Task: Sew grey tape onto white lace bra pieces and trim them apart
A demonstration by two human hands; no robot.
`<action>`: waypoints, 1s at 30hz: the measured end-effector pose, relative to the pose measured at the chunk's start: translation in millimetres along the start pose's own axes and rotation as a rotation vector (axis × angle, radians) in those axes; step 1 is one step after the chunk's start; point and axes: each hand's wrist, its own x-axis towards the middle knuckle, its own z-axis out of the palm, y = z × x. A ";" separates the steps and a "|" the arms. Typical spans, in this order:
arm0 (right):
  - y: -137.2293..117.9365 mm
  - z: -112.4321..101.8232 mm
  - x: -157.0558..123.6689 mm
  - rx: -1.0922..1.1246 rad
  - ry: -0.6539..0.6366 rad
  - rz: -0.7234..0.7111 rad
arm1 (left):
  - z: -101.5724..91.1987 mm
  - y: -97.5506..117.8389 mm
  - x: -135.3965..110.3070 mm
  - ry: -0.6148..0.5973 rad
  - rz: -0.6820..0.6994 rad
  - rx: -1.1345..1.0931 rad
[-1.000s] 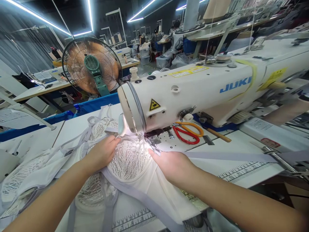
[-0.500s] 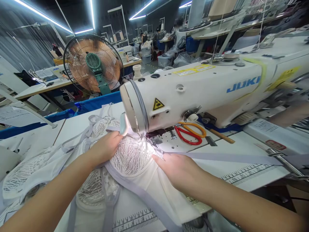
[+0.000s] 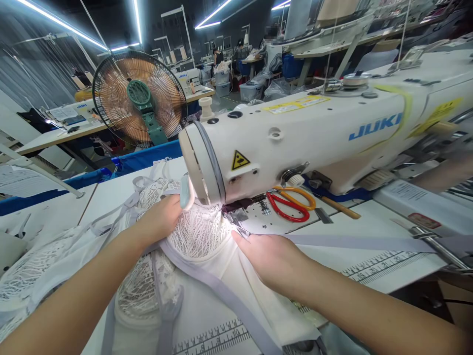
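Observation:
A white lace bra (image 3: 201, 234) lies under the needle end of the sewing machine (image 3: 258, 143), lit by the machine's lamp. My left hand (image 3: 165, 217) grips the bra's upper edge, its fingertips partly hidden beside the pale green guard. On the other side, my right hand (image 3: 271, 256) pinches the bra's edge close to the presser foot. A lavender elastic band (image 3: 343, 241) runs from a metal guide on the right to the needle area, passing by my right fingers. The needle itself is hidden behind the machine head.
Red- and orange-handled scissors (image 3: 290, 204) lie on the machine bed behind my right hand, near a wooden-handled tool (image 3: 340, 208). More lace bras (image 3: 25, 271) are heaped at left. A ruler strip (image 3: 214, 337) marks the table's front. A large fan (image 3: 140, 98) stands beyond.
The bra has shifted slightly away from me under the needle, and my left hand has moved a little left and up with it. My right hand stays nearly in place.

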 end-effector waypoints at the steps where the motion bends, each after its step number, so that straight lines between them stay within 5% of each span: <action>1: 0.5 -0.3 -0.8 0.000 0.000 -0.005 | -0.6 -0.1 0.8 -0.010 -0.003 0.002; 19: -10.8 8.6 20.7 -0.143 -0.016 0.063 | -24.5 -0.7 20.8 0.027 -0.098 -0.218; 24: -8.4 6.6 16.3 -0.101 0.012 0.056 | -16.4 1.1 16.6 0.101 -0.261 -0.217; 27: -4.6 7.4 13.5 -0.066 0.025 0.036 | -15.8 20.9 -5.0 0.196 -0.320 -0.166; 30: -2.0 8.5 10.4 -0.027 0.039 0.013 | -16.4 67.3 -35.9 0.157 -0.226 -0.157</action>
